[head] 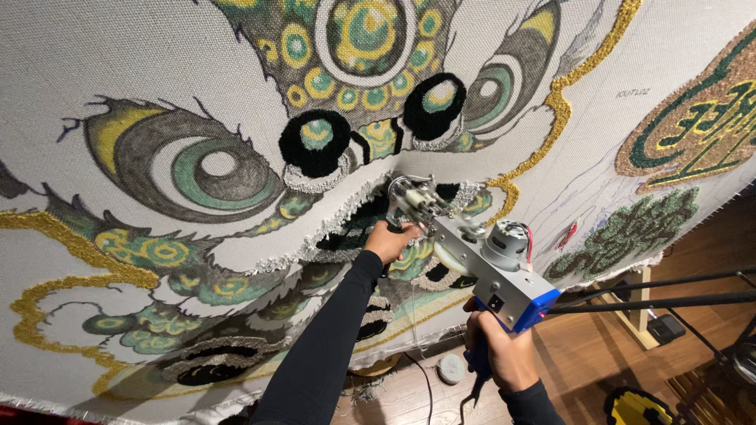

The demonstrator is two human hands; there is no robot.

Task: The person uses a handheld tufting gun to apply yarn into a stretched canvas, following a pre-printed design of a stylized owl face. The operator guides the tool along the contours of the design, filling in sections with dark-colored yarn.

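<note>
A large white backing cloth (102, 63) hangs stretched in front of me, tufted in part with a lion-like face in green, yellow, black and grey yarn. I hold a tufting gun (480, 256) with a silver body and blue base, its needle end pressed to the cloth near the middle. My left hand (391, 240), in a black sleeve, grips the gun's front handle close to the cloth. The blue rear grip below is held by my right hand (498, 346). A small motor with red wires sits on top of the gun.
A wooden floor (598, 354) shows at the lower right, with a wooden frame leg (634, 311) and black metal bars (669, 299) crossing. A round yarn spool (451, 367) and a black cord lie on the floor below the cloth. A yellow-and-black tufted piece (634, 405) lies nearby.
</note>
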